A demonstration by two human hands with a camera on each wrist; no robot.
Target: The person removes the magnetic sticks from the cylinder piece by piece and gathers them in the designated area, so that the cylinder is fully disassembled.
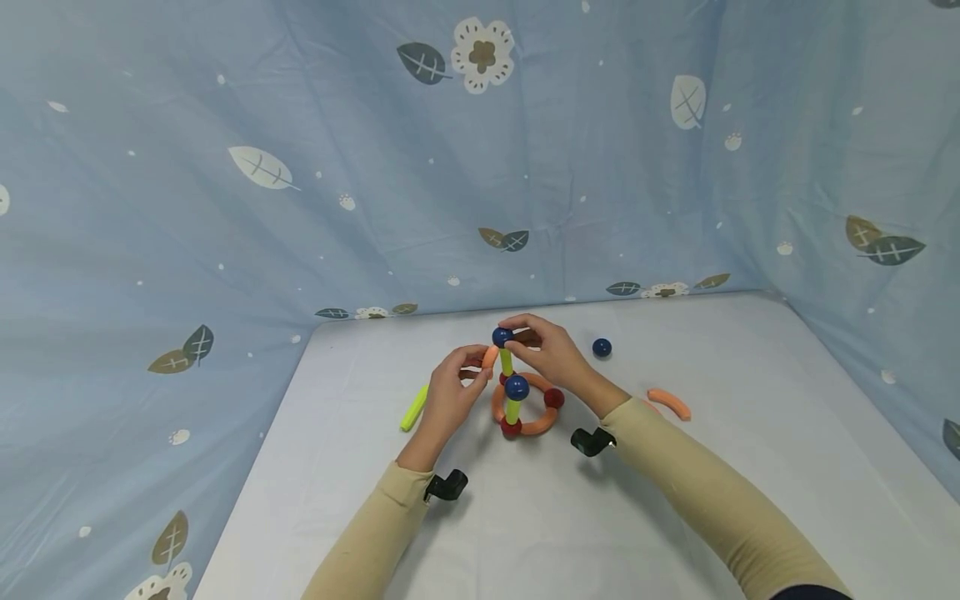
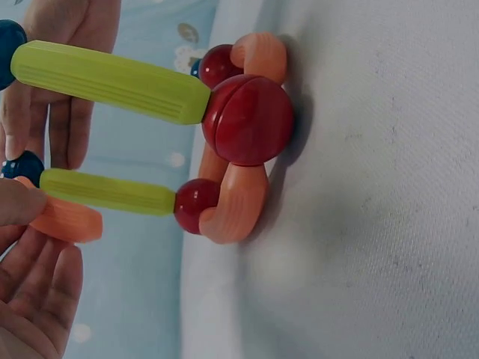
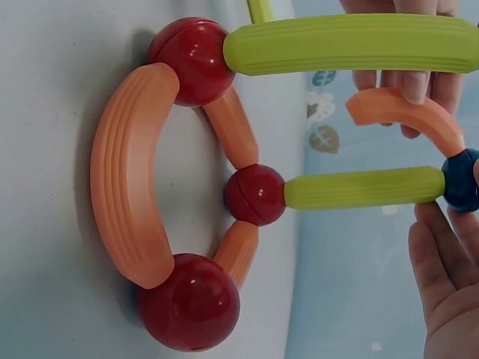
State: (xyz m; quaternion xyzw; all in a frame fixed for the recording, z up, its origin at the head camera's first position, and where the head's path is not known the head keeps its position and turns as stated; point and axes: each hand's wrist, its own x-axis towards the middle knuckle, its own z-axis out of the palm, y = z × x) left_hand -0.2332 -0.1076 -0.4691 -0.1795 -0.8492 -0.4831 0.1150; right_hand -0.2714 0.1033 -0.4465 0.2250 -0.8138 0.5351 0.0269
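An orange curved rod (image 1: 490,358) is pinched between the thumb and fingers of my left hand (image 1: 448,396). Its end meets a blue ball (image 3: 460,183) in the right wrist view. My right hand (image 1: 553,357) holds that ball with thumb and fingers, on top of an upright yellow-green rod (image 3: 363,188). The rod rises from a red ball (image 3: 254,194) in a flat ring of orange curved rods (image 3: 127,176) and red balls. Nearer to me, a second yellow-green rod (image 1: 513,412) stands on the ring, topped by another blue ball (image 1: 517,387).
A loose yellow-green rod (image 1: 414,408) lies left of the ring, partly behind my left hand. To the right lie a blue ball (image 1: 602,347) and an orange curved rod (image 1: 670,404); another orange piece is partly hidden by my right forearm. A patterned blue curtain (image 1: 405,183) borders the white table (image 1: 510,525).
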